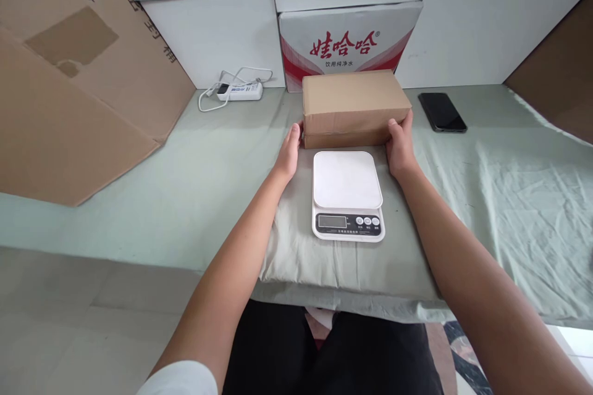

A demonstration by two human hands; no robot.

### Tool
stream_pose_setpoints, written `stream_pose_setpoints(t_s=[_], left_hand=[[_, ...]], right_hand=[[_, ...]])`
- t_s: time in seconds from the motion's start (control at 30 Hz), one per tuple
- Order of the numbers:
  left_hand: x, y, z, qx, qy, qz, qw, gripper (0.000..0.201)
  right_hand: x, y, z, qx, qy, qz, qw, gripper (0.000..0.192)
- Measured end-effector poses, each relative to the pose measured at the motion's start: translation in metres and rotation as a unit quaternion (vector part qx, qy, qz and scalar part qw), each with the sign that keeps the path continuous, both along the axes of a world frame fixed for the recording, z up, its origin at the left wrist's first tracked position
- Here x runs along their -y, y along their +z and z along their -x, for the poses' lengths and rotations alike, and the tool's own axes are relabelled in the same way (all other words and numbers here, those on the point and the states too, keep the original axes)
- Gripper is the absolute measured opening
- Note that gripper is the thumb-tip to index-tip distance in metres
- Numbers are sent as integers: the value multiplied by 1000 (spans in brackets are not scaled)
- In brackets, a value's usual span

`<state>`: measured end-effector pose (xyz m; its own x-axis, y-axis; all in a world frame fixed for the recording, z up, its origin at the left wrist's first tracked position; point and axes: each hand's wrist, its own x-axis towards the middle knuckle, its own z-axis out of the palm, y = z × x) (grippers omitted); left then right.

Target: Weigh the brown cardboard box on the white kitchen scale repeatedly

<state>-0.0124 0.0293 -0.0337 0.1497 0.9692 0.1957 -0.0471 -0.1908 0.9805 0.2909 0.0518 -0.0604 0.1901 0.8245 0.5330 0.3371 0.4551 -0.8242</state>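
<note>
Green cloth (217,179) below; box (354,102) between left hand (290,151) and right hand (401,147).

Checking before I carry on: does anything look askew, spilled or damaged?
Nothing looks spilled. The held brown box shows no crushing. Only the white cable, in loose loops about the white device at back left, and the creased green cloth look untidy.

White sleeve (183,378) circling the left arm (234,278), black trousers (273,352) looking plain, left hand (291,151) and right hand (401,147) showing bare
</note>
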Motion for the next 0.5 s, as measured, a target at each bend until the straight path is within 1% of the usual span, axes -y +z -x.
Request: stream_pose_setpoints(t_s=[0.07,0.13,0.2,0.27,0.33,0.4,0.47,0.5], left_hand=[[1,-1,1,18,5,14,1000,94],[3,1,2,23,11,3,1000,93],[6,5,4,24,23,-28,999,88],[11,12,5,30,33,-69,997,83],[18,20,7,35,36,-107,993,78],[32,28,9,36,33,-126,991,73],[53,32,14,38,25,-125,991,67],[66,33,17,45,17,-122,991,64]], right_hand=[[0,1,1,3,1,-7,1000,91],[2,6,3,7,2,-18,1000,97],[9,17,6,19,3,-29,999,105],[23,34,10,36,-6,-39,999,110],[47,54,13,48,-19,-48,998,112],[79,71,14,51,-19,-56,997,112],[114,77,15,38,-8,-58,998,108],[130,75,15,31,-4,-57,998,107]])
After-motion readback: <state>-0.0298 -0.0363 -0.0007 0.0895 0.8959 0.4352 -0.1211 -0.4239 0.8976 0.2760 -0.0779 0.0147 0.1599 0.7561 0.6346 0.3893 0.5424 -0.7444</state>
